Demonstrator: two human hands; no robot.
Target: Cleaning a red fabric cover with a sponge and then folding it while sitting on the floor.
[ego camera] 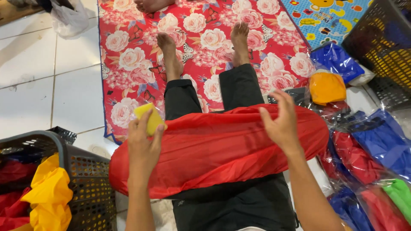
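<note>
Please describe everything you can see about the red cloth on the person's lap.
The red cloth is one long, puffy bundle of thin, slightly shiny fabric with soft folds. It lies across both thighs of the person's black trousers, reaching past them on each side. The left hand, holding a small yellow piece, and the open right hand are raised over its upper edge.

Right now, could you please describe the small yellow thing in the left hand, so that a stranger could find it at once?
Start at the long red fabric bundle lying across the person's lap in black trousers. At its upper left edge, the left hand pinches a small flat yellow piece between thumb and fingers. It is the only yellow thing held up; the yellow cloth hangs from the grey basket.
</note>
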